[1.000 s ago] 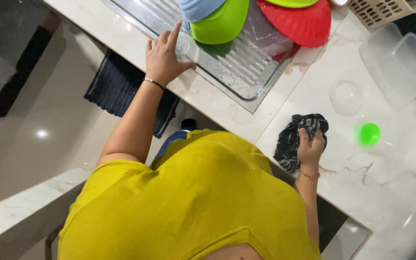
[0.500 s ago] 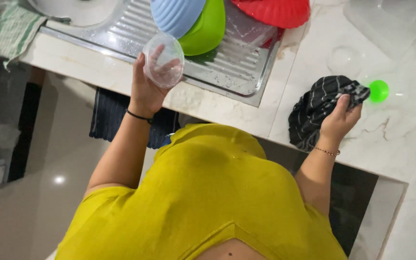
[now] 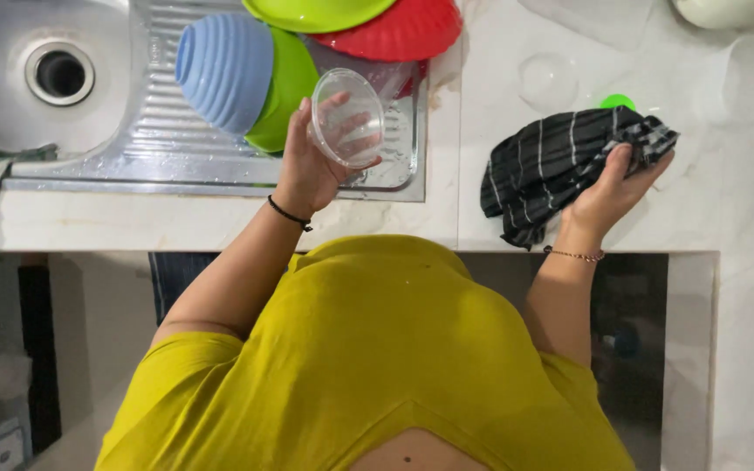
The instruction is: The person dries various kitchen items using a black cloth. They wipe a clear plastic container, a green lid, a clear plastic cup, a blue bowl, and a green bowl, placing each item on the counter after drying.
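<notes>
1. Sink basin [image 3: 10, 96] is set at the far left, with a blue ribbed bowl [image 3: 224, 70] on the drainboard [image 3: 167, 166].
2. Clear plastic container [image 3: 348, 118] is gripped by the closed left hand [image 3: 311, 170] above the drainboard.
3. Striped dark cloth [image 3: 560, 161] is clutched by the right hand [image 3: 608, 187] on the marble counter [image 3: 482, 218].

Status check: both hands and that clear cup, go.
Left hand grips round clear plastic container above steel drainboard. Right hand clutches black striped cloth on marble counter. Nothing between them.
</notes>
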